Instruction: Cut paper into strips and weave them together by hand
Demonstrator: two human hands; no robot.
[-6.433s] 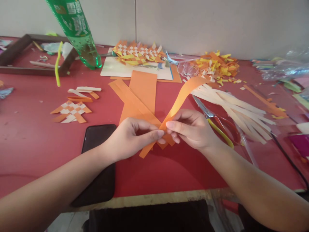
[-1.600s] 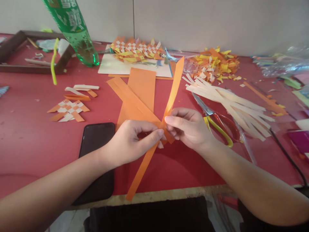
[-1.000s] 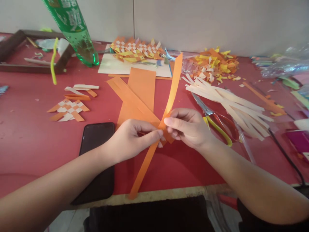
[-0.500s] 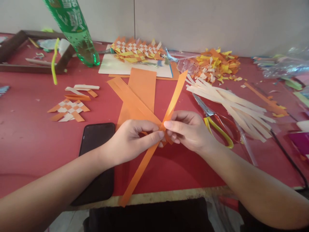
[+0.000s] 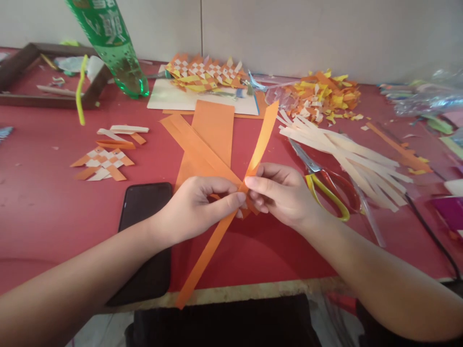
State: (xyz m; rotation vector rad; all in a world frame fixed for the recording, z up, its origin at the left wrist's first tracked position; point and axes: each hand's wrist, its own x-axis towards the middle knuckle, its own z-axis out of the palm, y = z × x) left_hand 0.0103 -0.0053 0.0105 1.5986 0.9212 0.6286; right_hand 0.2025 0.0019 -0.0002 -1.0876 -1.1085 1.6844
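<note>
A long orange paper strip point(image 5: 211, 250) runs diagonally between my hands, its lower end over the table's front edge. My left hand point(image 5: 206, 207) pinches it between thumb and fingers near its middle. Just to the right, my right hand point(image 5: 273, 193) pinches the same strip, whose upper part rises bent away from me. Small orange paper ends stick out beneath my fingers; how they join the strip is hidden. Behind my hands lie wider orange strips point(image 5: 198, 144) and an orange sheet point(image 5: 216, 127). Woven orange and white paper pieces point(image 5: 103, 164) lie at the left.
A black phone point(image 5: 146, 207) lies beside my left forearm. Scissors point(image 5: 327, 185) and pale paper strips point(image 5: 347, 154) are right of my right hand. Farther back stand a green bottle point(image 5: 125, 67), a dark frame point(image 5: 43, 100), a woven paper pile point(image 5: 206, 74) and a scrap heap point(image 5: 321, 96).
The strip's upper end has bent slightly more and its lower end has shifted a little left. Both hands keep their pinch in nearly the same place.
</note>
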